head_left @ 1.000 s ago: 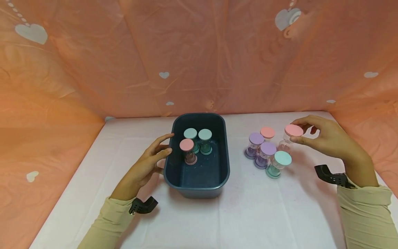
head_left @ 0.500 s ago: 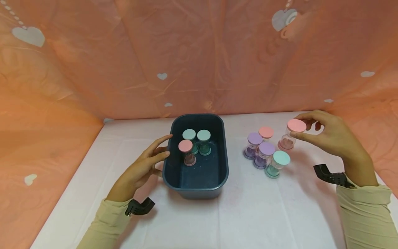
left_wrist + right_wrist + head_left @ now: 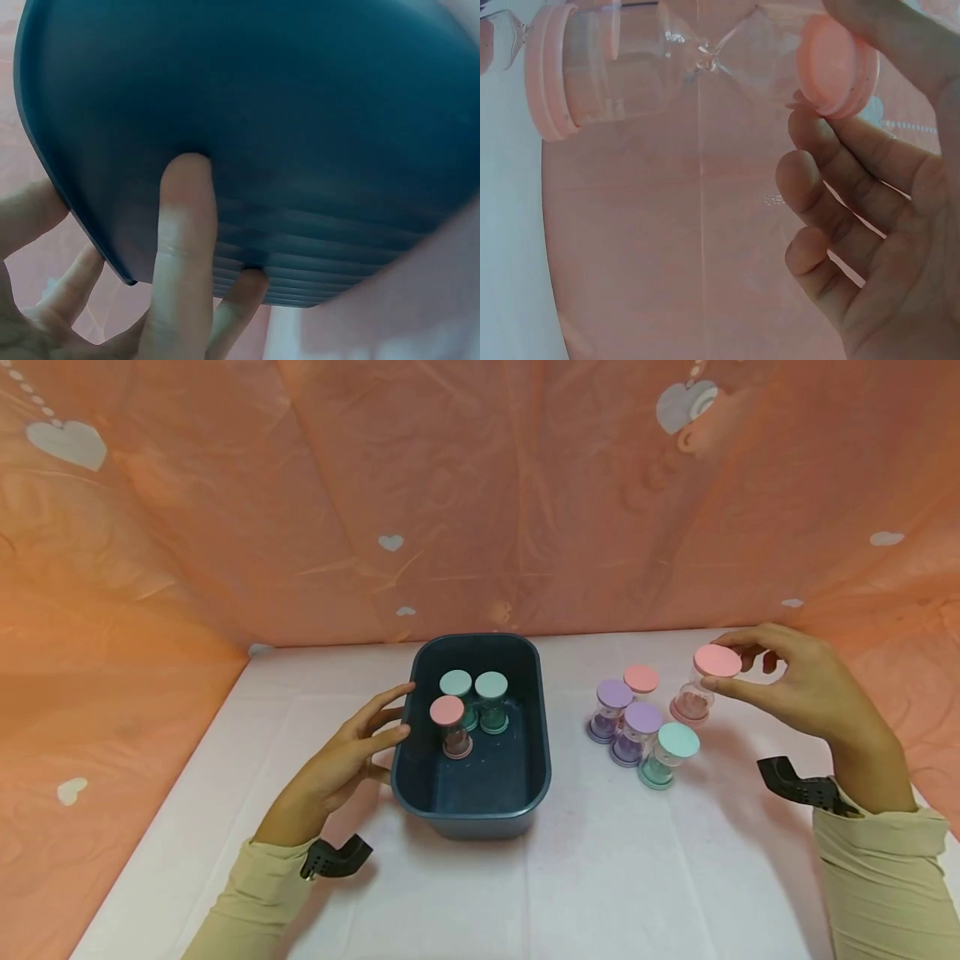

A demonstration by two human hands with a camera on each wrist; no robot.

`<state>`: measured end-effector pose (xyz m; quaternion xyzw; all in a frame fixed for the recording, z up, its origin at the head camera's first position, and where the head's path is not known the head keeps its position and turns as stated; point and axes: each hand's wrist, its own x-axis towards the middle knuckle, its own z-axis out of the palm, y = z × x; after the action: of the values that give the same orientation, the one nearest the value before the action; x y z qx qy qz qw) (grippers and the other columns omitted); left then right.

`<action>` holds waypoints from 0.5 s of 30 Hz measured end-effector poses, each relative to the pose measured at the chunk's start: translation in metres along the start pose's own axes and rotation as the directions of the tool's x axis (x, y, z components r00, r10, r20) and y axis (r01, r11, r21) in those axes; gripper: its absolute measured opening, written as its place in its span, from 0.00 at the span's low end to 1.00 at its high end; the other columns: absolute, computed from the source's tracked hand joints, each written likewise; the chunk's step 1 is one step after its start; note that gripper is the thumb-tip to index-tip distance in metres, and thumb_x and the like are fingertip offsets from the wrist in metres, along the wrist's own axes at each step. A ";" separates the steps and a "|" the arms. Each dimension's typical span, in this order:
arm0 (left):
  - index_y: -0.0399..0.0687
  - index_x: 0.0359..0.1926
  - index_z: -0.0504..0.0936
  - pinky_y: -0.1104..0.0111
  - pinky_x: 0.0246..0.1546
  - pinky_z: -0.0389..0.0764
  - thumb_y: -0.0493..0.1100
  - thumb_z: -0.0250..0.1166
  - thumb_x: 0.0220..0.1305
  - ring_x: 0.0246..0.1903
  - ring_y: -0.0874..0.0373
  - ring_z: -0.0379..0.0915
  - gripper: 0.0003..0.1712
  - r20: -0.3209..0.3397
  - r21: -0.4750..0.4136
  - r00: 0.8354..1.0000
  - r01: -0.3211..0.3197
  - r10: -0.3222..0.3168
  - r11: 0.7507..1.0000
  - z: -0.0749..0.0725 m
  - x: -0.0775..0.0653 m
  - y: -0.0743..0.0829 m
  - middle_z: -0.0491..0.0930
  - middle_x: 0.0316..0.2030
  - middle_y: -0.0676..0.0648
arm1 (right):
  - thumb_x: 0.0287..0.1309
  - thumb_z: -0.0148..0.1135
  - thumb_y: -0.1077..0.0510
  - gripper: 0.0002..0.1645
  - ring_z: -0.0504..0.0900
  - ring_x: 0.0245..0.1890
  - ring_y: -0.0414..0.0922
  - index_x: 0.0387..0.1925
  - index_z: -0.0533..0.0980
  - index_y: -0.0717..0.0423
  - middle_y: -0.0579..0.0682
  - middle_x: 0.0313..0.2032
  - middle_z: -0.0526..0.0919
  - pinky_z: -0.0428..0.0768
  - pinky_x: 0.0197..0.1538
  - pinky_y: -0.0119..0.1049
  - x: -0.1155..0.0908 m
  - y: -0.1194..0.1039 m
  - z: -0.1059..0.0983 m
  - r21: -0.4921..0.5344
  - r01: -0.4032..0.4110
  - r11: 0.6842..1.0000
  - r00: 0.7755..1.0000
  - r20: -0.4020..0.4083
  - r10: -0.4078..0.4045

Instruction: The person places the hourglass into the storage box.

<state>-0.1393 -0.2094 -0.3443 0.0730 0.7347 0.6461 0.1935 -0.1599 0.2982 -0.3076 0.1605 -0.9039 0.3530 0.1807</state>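
My right hand [image 3: 798, 681] pinches the cap of a pink hourglass [image 3: 693, 689] between thumb and fingers; the hourglass stands slightly tilted in the head view. In the right wrist view, its clear waist and both pink ends [image 3: 838, 67] show. Left of it cluster two purple hourglasses [image 3: 637, 732], another pink hourglass [image 3: 641, 678], partly hidden, and a mint hourglass [image 3: 667, 756]. My left hand [image 3: 337, 764] touches the left side of a dark blue bin [image 3: 487, 817] with extended fingers, thumb against its outer wall [image 3: 300, 112]. Inside stand two mint hourglasses [image 3: 492, 702] and a pink one [image 3: 450, 725].
A white cloth [image 3: 600, 877] covers the table. Orange sheeting [image 3: 480, 510] with pale hearts rises behind and at both sides. Each wrist wears a black camera mount [image 3: 337, 857].
My right hand has moved slightly back and to the right with the pink hourglass, drawing it a little away from the cluster. The left hand stays at the bin.
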 end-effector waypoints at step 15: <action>0.55 0.72 0.65 0.58 0.36 0.85 0.44 0.59 0.72 0.60 0.46 0.67 0.30 -0.085 -0.025 0.996 -0.017 0.015 1.000 0.002 -0.003 0.004 0.62 0.69 0.41 | 0.36 0.82 0.64 0.27 0.72 0.35 0.30 0.43 0.84 0.46 0.33 0.33 0.79 0.65 0.40 0.22 0.001 -0.007 0.003 0.001 0.083 0.997 0.995 -0.052 -0.083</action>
<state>-0.1368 -0.2079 -0.3398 0.0488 0.7331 0.6597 0.1579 -0.1579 0.2910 -0.3050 0.1889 -0.8910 0.3504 0.2182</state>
